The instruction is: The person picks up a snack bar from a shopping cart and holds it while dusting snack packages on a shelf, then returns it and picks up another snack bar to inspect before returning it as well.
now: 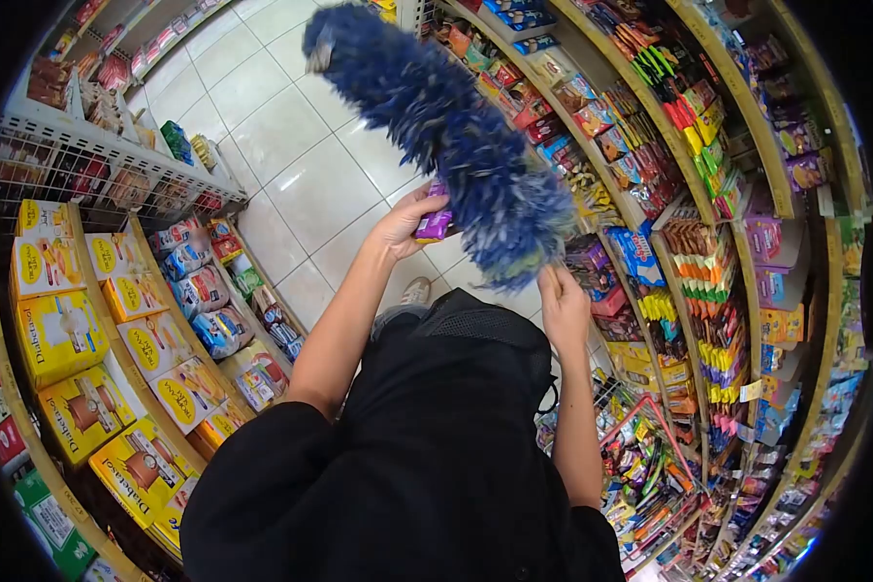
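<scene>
A big blue feather duster [436, 116] with pale flecks slants across the upper middle of the view. My right hand [565, 308] is closed at its lower end, near the right shelves; the handle itself is hidden by the feathers and fingers. My left hand [405, 225] grips a small purple packet [435, 215] between thumb and fingers. That packet sits just left of the feathers, and part of it is hidden behind them.
Snack shelves [640, 209] curve along my right side. On my left stand yellow Diabetasol boxes [63, 335] and a white wire rack [116, 160]. A red-rimmed basket [640, 466] of small packets stands low right. Pale floor tiles [296, 136] run between.
</scene>
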Demonstrator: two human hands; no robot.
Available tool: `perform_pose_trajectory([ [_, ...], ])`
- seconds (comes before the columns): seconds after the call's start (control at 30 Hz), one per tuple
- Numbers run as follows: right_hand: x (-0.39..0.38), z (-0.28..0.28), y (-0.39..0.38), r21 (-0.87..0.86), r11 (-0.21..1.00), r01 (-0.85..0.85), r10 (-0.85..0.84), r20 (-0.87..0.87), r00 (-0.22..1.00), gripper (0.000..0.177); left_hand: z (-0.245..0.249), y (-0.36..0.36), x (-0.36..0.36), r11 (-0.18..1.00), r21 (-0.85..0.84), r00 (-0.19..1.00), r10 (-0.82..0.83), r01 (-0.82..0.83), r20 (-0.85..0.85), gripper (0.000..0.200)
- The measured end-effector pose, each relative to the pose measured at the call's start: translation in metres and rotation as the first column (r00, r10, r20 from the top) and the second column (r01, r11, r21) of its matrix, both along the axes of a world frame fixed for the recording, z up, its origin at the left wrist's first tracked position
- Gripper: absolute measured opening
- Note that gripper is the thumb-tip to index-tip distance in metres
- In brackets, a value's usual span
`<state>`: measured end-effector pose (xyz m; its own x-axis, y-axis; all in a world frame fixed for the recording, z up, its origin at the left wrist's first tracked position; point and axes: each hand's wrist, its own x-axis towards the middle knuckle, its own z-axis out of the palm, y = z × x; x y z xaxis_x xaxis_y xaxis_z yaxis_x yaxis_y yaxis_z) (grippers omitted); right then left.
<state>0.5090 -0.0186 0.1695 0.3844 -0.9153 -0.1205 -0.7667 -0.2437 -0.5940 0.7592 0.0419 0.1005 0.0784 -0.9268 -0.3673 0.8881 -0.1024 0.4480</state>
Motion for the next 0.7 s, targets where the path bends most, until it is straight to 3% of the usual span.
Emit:
perform_pose_trajectory([
  [0.13, 0.012, 0.003, -0.004, -0.047, 0.998, 0.044, -0.052, -0.192, 0.980, 0.040, 0.000, -0.004, 0.004, 0.999, 0.041, 0.950, -0.022, 0.010, 0.312, 0.048],
  [0.23, 0.019, 0.020, -0.005, -0.039, 0.997, 0.059, -0.066, -0.194, 0.979, 0.040, -0.007, -0.001, 0.005, 1.000, 0.029, 0.949, -0.006, -0.003, 0.316, 0.059],
  [0.27, 0.017, 0.022, -0.001, -0.026, 0.998, 0.061, -0.065, -0.186, 0.980, 0.040, -0.011, 0.001, 0.002, 0.998, -0.043, 0.959, 0.052, -0.042, 0.278, 0.057],
  [0.3, 0.016, 0.021, 0.001, -0.017, 0.999, 0.043, -0.045, -0.166, 0.985, 0.040, -0.009, 0.000, 0.000, 0.990, -0.115, 0.995, 0.085, -0.078, 0.053, 0.055],
  [0.37, 0.017, 0.015, 0.005, -0.004, 1.000, 0.003, -0.003, -0.122, 0.993, 0.042, -0.003, -0.005, 0.001, 0.955, -0.220, 0.914, 0.099, -0.198, -0.395, 0.056],
  [0.47, 0.026, 0.011, 0.011, -0.049, 0.999, -0.014, 0.004, -0.194, 0.981, 0.040, -0.036, -0.012, 0.002, 0.902, -0.313, 0.811, 0.066, -0.297, -0.581, 0.060],
  [0.53, 0.029, 0.014, 0.015, -0.050, 0.998, -0.030, 0.018, -0.225, 0.974, 0.039, -0.037, -0.016, 0.006, 0.862, -0.340, 0.749, 0.067, -0.376, -0.659, 0.063],
  [0.63, 0.026, 0.017, 0.018, -0.055, 0.997, -0.059, 0.044, -0.245, 0.969, 0.038, -0.021, -0.024, 0.008, 0.910, -0.180, 0.850, 0.258, -0.373, -0.460, 0.066],
  [0.7, 0.026, 0.011, 0.014, -0.075, 0.996, -0.054, 0.032, -0.258, 0.966, 0.038, -0.017, -0.025, -0.005, 0.940, -0.201, 0.916, 0.193, -0.275, -0.351, 0.069],
])
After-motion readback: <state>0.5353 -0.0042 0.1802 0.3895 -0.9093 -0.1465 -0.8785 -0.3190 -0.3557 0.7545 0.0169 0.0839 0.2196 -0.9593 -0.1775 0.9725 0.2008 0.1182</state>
